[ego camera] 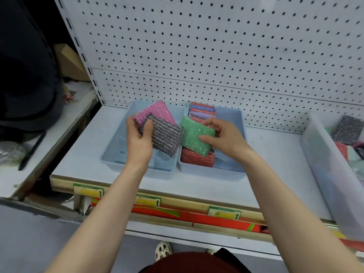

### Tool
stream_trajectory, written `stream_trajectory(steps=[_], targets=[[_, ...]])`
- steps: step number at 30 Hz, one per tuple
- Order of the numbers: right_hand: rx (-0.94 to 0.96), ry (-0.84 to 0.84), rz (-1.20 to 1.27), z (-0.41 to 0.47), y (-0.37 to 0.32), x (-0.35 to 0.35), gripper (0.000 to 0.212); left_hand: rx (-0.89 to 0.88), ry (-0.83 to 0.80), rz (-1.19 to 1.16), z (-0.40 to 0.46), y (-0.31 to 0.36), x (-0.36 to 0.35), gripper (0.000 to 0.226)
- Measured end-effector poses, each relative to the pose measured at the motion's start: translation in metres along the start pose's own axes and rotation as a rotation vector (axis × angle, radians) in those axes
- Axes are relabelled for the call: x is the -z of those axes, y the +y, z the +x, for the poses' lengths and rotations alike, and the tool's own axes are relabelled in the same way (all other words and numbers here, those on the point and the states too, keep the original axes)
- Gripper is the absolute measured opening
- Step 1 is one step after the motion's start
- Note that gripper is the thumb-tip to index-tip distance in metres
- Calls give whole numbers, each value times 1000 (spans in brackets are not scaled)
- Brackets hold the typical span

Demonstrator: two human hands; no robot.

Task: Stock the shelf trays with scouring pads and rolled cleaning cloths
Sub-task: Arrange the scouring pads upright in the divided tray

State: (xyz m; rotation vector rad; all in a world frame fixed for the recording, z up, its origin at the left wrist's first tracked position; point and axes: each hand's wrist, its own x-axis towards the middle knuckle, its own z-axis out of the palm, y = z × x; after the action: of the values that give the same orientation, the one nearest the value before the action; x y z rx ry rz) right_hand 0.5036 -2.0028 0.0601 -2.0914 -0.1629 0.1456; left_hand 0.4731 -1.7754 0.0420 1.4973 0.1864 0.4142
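The left hand (137, 138) grips a pink pad (155, 111) and a dark grey pad (165, 136) over the left tray (110, 154). The right hand (222, 138) pinches a green pad (192, 134) above the right tray (236, 119), over its row of pads (201, 113).

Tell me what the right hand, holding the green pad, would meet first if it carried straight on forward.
Probably the row of pads standing in the right tray: the right hand holds the green pad just short of them. Depth is unclear.
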Motion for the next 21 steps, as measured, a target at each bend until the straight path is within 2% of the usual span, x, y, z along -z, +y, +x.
stream_trajectory(steps=[3, 6, 11, 16, 21], targets=[[42, -29, -249, -13, 14, 1, 29, -11, 69, -15, 5, -1, 6, 14], [136, 34, -449, -21, 15, 0, 26, -21, 64, -12, 3, -2, 4, 14], [186, -109, -710, -31, 13, -22, 25, -28, 47, -15, -5, -5, 0, 14], [163, -91, -711, -34, 14, -20, 34, -19, 59, -6, -11, -7, 3, 14], [221, -4, -705, -30, 13, -24, 22, -2, 58, -16, -13, -10, 3, 15]])
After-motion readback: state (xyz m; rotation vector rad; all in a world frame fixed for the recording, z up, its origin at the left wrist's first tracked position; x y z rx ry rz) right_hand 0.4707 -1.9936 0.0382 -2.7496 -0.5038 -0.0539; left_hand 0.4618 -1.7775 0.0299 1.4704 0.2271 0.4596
